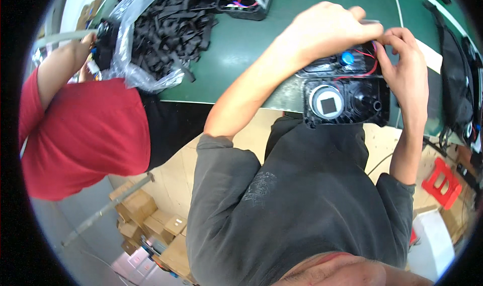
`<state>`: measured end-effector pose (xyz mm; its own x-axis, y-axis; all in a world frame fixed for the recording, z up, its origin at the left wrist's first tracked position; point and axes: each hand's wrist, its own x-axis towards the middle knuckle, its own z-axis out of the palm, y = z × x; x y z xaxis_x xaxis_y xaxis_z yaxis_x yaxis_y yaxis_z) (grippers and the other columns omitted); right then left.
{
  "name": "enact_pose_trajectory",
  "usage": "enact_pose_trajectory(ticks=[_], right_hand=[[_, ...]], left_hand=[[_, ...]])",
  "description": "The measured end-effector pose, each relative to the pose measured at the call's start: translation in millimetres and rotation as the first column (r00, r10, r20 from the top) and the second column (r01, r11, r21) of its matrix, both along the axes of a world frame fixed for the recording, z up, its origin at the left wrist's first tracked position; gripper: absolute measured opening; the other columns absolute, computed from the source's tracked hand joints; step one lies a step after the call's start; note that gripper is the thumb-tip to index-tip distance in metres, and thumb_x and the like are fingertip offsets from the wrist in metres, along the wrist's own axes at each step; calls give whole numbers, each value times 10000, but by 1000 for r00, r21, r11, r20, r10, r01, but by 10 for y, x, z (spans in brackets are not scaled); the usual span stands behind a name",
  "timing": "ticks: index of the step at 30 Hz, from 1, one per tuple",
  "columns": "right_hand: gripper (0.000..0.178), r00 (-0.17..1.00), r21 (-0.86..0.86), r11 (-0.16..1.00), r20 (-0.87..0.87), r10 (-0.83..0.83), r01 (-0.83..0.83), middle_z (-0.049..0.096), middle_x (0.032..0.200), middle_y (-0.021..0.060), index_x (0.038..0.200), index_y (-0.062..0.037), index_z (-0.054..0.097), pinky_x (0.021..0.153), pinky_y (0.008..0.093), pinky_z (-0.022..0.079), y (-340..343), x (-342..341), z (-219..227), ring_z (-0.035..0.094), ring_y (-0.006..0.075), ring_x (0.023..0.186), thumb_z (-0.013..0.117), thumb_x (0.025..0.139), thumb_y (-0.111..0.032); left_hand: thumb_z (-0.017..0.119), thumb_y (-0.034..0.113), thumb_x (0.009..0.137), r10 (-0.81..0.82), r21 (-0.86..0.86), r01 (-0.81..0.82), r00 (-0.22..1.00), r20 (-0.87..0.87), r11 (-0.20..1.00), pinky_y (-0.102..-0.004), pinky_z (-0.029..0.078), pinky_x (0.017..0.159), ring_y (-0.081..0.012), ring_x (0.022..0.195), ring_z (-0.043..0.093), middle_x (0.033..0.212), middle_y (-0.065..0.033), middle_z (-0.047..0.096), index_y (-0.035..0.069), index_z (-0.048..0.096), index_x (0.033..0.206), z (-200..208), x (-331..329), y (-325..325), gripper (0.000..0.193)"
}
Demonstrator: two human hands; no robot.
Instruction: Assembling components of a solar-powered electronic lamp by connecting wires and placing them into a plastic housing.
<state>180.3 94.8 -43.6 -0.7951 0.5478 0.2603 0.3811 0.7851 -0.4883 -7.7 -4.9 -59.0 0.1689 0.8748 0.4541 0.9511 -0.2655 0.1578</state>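
Observation:
An opened black plastic casing [347,122] lies at the near edge of the table, its two halves side by side. In the nearer half sits a round speaker [313,103] with a white ring and a dark square in its centre. A blue round part [347,58] and red wires [370,73] are in the farther half. My left hand [334,27] reaches over that half, fingers closed, with a thin greyish edge showing beyond them. My right hand [406,59] pinches at the casing's right side beside the wires. What either hand's fingertips hold is too small to make out.
A clear plastic bag [132,74] of black straps [168,39] lies to the left on the green table [236,49]. Behind it stands another open black casing [246,12]. A co-worker in a red shirt [93,135] works at left. A black bag [455,79] lies at right.

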Motion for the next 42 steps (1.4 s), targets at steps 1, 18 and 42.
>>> enact_pose_trajectory(ticks=[1,18,42], right_hand=[[134,999,62,997,15,-48,47,657,1054,141,985,1,716,866,410,531,-30,-2,-5,671,360,968,728,888,-92],[191,997,-25,996,-21,79,-80,695,945,105,1025,-41,759,691,357,522,78,105,21,652,247,776,778,873,-156],[147,969,139,960,76,234,-243,568,1021,193,844,29,666,877,413,481,-6,-42,162,559,354,999,635,875,-111]], left_hand=[[627,211,922,3,28,-3,1000,-20,1000,-435,590,597,-341,711,725,882,-112,677,169,674,1076,-32,13,0,167],[591,101,884,124,-417,-91,991,52,904,-479,553,761,-383,833,683,986,-209,604,49,726,955,372,12,18,161],[619,396,856,31,-434,-132,972,-232,891,-474,448,988,-298,1142,611,1113,-149,626,55,755,1008,312,113,124,397]])
